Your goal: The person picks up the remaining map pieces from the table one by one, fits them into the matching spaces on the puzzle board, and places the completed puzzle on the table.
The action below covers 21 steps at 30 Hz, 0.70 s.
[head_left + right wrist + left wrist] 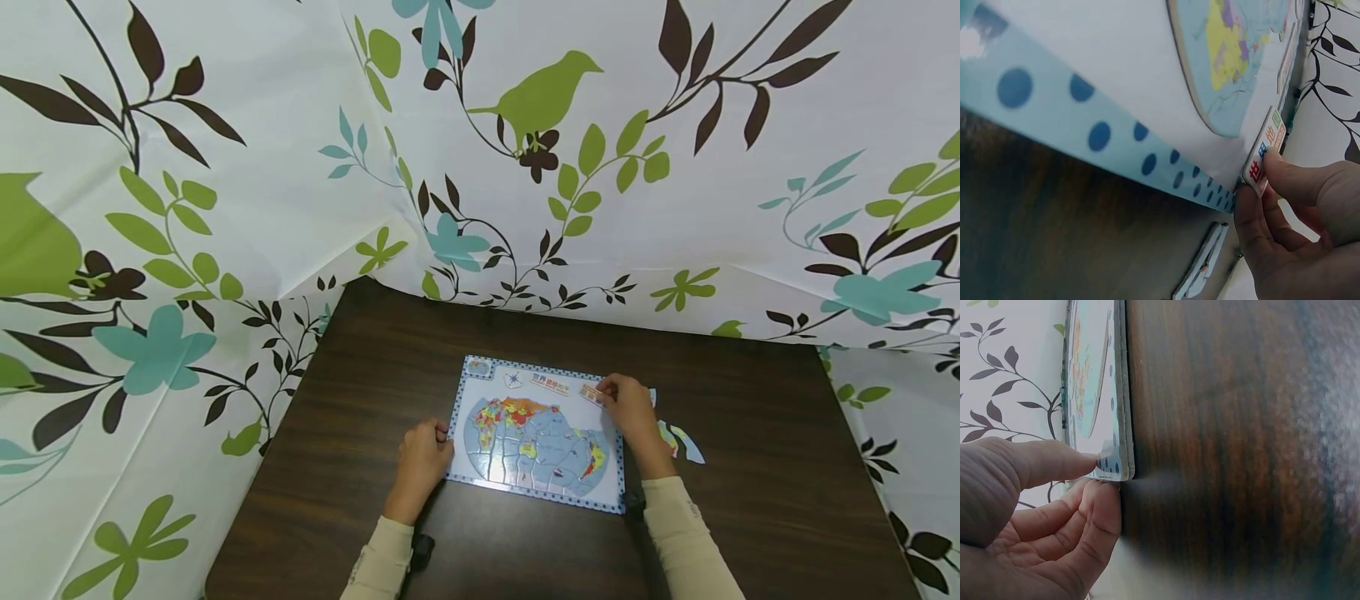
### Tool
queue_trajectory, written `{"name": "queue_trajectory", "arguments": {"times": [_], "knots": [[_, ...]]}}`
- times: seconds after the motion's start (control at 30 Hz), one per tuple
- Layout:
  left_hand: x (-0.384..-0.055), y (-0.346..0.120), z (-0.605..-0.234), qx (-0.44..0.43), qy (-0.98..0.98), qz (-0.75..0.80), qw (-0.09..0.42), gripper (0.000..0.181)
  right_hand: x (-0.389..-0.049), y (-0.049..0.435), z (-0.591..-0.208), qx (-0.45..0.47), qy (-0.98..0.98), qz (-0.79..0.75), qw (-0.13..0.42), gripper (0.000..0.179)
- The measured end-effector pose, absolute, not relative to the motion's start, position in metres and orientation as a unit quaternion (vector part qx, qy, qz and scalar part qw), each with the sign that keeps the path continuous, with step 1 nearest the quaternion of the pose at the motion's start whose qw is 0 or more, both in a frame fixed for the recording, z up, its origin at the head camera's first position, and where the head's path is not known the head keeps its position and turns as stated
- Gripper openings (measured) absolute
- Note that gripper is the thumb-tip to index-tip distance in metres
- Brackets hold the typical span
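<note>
A flat world-map jigsaw board (540,494) with a dotted blue border lies on the table, many map pieces (543,450) filling its oval. My left hand (422,458) is at the board's left edge; in the left wrist view its thumb (1063,464) rests on the dotted border at a corner, the curled fingers against the edge below. Over the upper right of the board, my right hand (630,410) pinches a small rectangular puzzle piece (1266,147) printed with coloured characters between thumb and fingers. That piece is close over the board's white area.
Several loose puzzle pieces (688,444) lie on the dark wooden table (765,467) just right of the board, partly behind the right forearm. Patterned cloth (525,208) with leaves and birds hangs behind and at the sides of the table.
</note>
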<state>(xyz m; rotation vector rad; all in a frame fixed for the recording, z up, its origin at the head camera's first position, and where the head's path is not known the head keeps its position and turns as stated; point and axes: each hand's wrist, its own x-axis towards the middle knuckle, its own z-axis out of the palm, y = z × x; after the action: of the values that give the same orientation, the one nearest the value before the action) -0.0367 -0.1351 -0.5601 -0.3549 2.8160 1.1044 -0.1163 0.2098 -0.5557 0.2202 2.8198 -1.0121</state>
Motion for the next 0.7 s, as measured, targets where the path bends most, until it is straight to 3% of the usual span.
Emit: {"name": "queue_trajectory", "arguments": {"times": [0.37, 0.7], "knots": [[-0.0360, -0.1340, -0.5576, -0.114, 0.924, 0.363, 0.043, 0.015, -0.1167, 0.2087, -0.5582, 0.057, 0.943, -0.325, 0.044, 0.008], [-0.0364, -0.1342, -0.5594, -0.109, 0.925, 0.361, 0.038, 0.015, -0.1132, 0.2069, -0.5532, 0.073, 0.939, -0.332, 0.051, 0.016]]}}
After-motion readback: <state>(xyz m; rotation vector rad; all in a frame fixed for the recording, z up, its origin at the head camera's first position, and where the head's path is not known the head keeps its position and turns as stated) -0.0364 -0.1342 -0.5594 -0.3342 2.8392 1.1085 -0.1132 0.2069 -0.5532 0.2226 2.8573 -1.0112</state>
